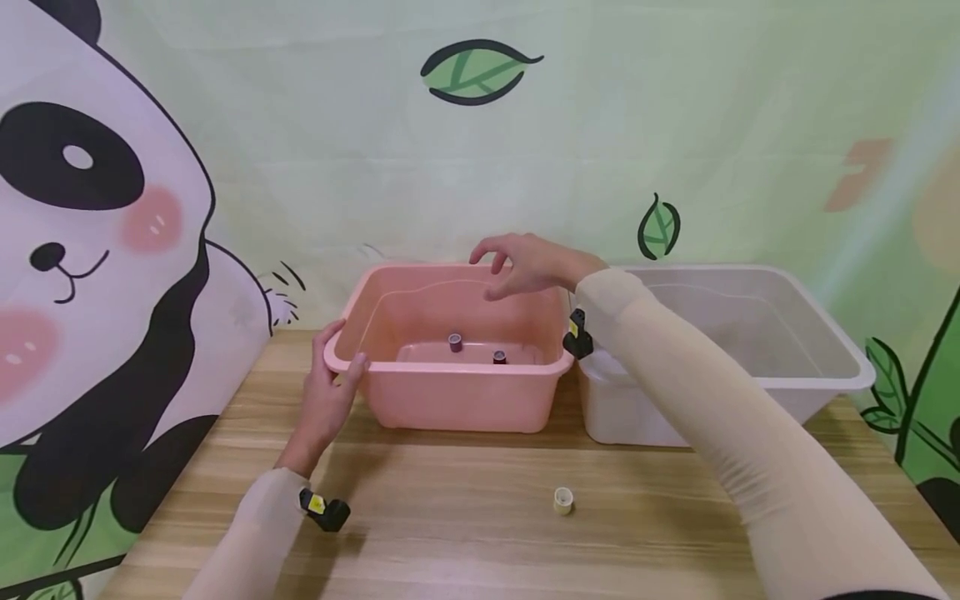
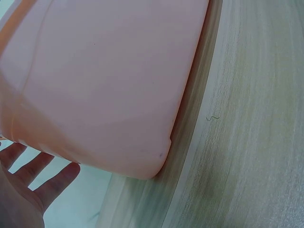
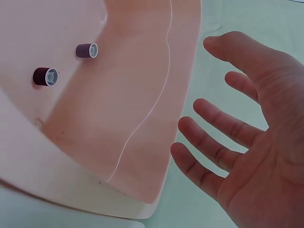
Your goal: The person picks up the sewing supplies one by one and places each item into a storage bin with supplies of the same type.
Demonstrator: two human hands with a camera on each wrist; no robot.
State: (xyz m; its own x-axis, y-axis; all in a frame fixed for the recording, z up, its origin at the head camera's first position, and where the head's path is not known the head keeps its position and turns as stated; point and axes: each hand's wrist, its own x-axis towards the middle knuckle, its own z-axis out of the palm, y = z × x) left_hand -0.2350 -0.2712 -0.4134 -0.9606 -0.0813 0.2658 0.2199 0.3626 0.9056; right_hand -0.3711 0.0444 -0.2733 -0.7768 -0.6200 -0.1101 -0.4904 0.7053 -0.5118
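Note:
A pink plastic tub (image 1: 457, 400) stands on the table. My left hand (image 1: 330, 396) holds its left front corner, thumb at the rim and fingers along the outer side; in the left wrist view, fingertips (image 2: 64, 178) touch the tub's outer wall. Two small thread spools lie on the tub's floor: a purple spool (image 3: 85, 51) and a dark maroon spool (image 3: 43, 76). Over the tub's back right rim hovers my right hand (image 1: 528, 262), holding nothing, its fingers spread and slightly bent. On the wooden table in front stands a cream spool (image 1: 563, 500).
To the right, close beside the pink tub, stands a white tub (image 1: 630, 408); my right forearm (image 1: 697, 383) crosses above it. Behind both tubs hangs a green cloth backdrop (image 1: 330, 150) with a panda and leaves. The wooden table (image 1: 435, 525) extends toward me.

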